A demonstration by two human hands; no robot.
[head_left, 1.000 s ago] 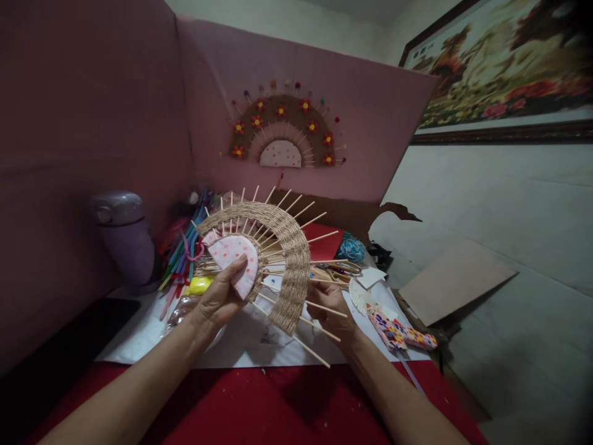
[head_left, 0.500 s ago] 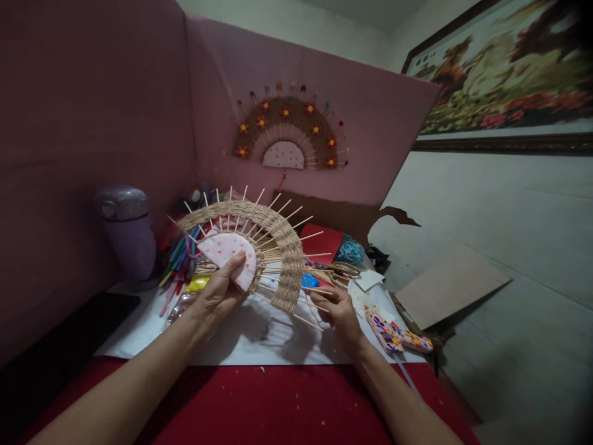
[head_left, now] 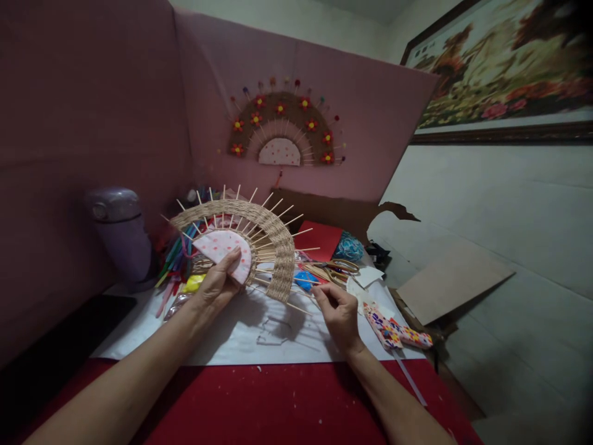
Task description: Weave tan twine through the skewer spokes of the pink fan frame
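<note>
My left hand (head_left: 221,281) is closed on a half-round woven fan (head_left: 278,238), the thumb lying on its white, pink-dotted centre piece (head_left: 221,246). Thin wooden sticks spread out from that centre and stick out past a broad band of tan woven cord. At the fan's lower right end, my right hand (head_left: 340,312) is pinched shut by the tips of the last sticks. What its fingertips hold, if anything, is too fine to make out. The fan is held tilted above the white sheet (head_left: 222,334).
A finished-looking fan with red flowers (head_left: 280,110) hangs on the pink board. A purple bottle (head_left: 121,235) stands left. Behind lie coloured pipe cleaners (head_left: 173,253), a yellow packet (head_left: 192,283), scissors (head_left: 343,267) and blue yarn (head_left: 348,246). Flower-patterned fabric (head_left: 382,324) lies right.
My right hand has drawn slightly right, away from the woven band, and its fingers are more tightly pinched. The fan has shifted a little left in view, still in my left hand.
</note>
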